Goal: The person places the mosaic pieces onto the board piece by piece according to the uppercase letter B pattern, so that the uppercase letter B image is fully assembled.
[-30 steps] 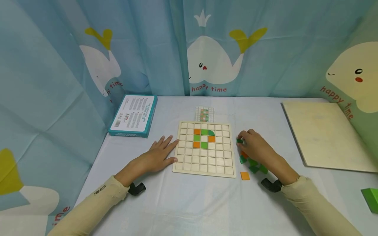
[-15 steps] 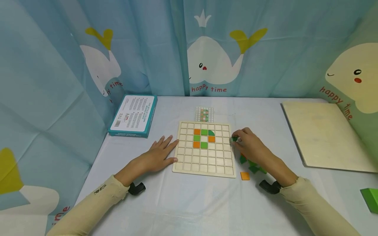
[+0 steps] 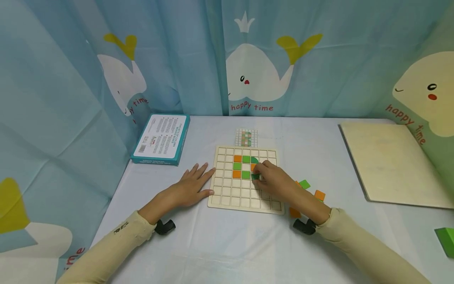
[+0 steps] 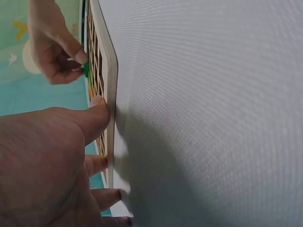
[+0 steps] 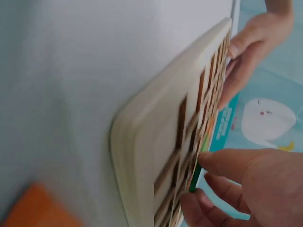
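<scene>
A pale wooden grid board (image 3: 227, 200) lies on the white table, with orange and green square tiles and a dark green rounded tile (image 3: 254, 159) in its cells. My right hand (image 3: 278, 182) pinches another dark green tile (image 3: 255, 176) at the board, just right of the lower light green square tile (image 3: 246, 174). The right wrist view shows this green tile (image 5: 195, 176) between thumb and fingers. My left hand (image 3: 191, 187) rests with spread, straight fingers against the board's left edge. In the left wrist view its thumb (image 4: 98, 116) touches the rim.
Loose orange and green tiles (image 3: 320, 195) lie right of the board, partly hidden under my right forearm. A small pattern card (image 3: 246, 137) lies behind the board. A teal box (image 3: 161, 139) stands back left, a large wooden panel (image 3: 397, 163) at right, and a green block (image 3: 445, 241) at the right edge.
My right hand has carried the dark green tile leftward from the loose pile onto the board, beside the lower green square. The left hand has stayed in place.
</scene>
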A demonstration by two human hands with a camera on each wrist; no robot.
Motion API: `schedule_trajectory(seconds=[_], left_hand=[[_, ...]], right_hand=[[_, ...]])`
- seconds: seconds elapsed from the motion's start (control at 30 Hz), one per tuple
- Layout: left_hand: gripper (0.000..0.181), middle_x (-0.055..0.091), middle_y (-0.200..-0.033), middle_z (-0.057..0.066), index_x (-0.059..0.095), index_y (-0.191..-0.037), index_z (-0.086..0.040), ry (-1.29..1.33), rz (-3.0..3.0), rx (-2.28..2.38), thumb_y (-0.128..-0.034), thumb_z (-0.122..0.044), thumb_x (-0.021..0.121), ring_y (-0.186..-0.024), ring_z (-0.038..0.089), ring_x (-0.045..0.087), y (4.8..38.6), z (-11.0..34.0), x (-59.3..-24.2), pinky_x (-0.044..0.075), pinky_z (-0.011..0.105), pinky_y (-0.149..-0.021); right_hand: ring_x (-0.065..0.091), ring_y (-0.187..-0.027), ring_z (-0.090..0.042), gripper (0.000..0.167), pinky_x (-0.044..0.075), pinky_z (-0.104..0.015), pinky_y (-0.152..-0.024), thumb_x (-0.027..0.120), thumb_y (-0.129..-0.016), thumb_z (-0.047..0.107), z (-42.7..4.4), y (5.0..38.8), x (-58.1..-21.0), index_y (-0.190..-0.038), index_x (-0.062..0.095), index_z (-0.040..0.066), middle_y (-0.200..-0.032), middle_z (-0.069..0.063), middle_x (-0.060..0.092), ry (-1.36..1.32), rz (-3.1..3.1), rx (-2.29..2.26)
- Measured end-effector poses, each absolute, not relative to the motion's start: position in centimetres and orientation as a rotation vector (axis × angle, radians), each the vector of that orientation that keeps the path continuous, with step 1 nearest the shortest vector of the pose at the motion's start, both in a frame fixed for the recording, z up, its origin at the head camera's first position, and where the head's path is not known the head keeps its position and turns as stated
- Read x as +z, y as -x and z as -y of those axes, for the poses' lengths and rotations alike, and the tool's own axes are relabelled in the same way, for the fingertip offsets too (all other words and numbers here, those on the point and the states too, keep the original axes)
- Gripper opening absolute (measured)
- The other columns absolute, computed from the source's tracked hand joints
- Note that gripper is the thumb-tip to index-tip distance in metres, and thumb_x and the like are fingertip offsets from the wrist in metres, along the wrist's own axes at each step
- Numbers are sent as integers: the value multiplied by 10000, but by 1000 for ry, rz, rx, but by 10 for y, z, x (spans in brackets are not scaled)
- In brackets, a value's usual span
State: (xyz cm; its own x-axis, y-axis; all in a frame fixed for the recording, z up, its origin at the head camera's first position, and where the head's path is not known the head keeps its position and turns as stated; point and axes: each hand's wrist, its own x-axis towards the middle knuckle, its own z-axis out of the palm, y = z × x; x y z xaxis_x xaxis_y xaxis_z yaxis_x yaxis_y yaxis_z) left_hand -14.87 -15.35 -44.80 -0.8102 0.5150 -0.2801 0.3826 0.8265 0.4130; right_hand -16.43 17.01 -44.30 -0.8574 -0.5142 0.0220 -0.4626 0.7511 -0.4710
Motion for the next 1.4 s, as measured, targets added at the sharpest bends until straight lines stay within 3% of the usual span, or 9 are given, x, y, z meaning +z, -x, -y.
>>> schedule_trajectory(seconds=[0.2,0.6,0.83,1.13,1.27,1.4], left_hand=[[764,81,-1772,163,198,-1709,-192,-669,-2625,473,-1091,-486,539,-1624,454,17,149,152,-446,84,668,-1276],[763,87,-1770,168,204,-1707,-188,-672,-2624,480,-1090,-481,544,-1623,460,20,149,152,-446,86,673,-1274],[762,89,-1771,165,204,-1708,-195,-670,-2627,476,-1090,-488,541,-1623,459,22,149,152,-447,93,672,-1274],[762,94,-1770,167,207,-1707,-198,-667,-2635,460,-1089,-499,535,-1622,462,24,150,152,-449,101,677,-1270],[760,97,-1769,169,211,-1707,-196,-667,-2637,464,-1089,-496,537,-1622,464,26,150,152,-450,103,683,-1267],[756,105,-1768,173,215,-1706,-192,-676,-2640,464,-1090,-495,533,-1620,469,36,150,152,-452,113,689,-1263]], right_hand=[[584,-836,-195,117,541,-358,-756,756,-976,73,-164,167,-446,-1071,700,35,-1067,-113,615,807,-2904,-681],[612,-963,-238,107,554,-394,-833,731,-1005,97,-171,172,-442,-1090,690,46,-1099,-107,586,718,-2791,-810],[622,-939,-227,130,563,-402,-834,714,-1022,124,-176,173,-435,-1124,722,44,-1142,-131,603,741,-2789,-795],[631,-985,-313,269,562,-425,-780,679,-1049,182,-229,180,-389,-1233,705,-11,-1203,-220,636,575,-2859,-753],[629,-995,-331,286,558,-477,-821,686,-1042,214,-258,179,-380,-1200,696,-24,-1140,-209,659,491,-2816,-688],[626,-949,-287,273,555,-438,-796,695,-1024,222,-282,171,-384,-1149,675,-20,-1082,-160,670,424,-2700,-629]])
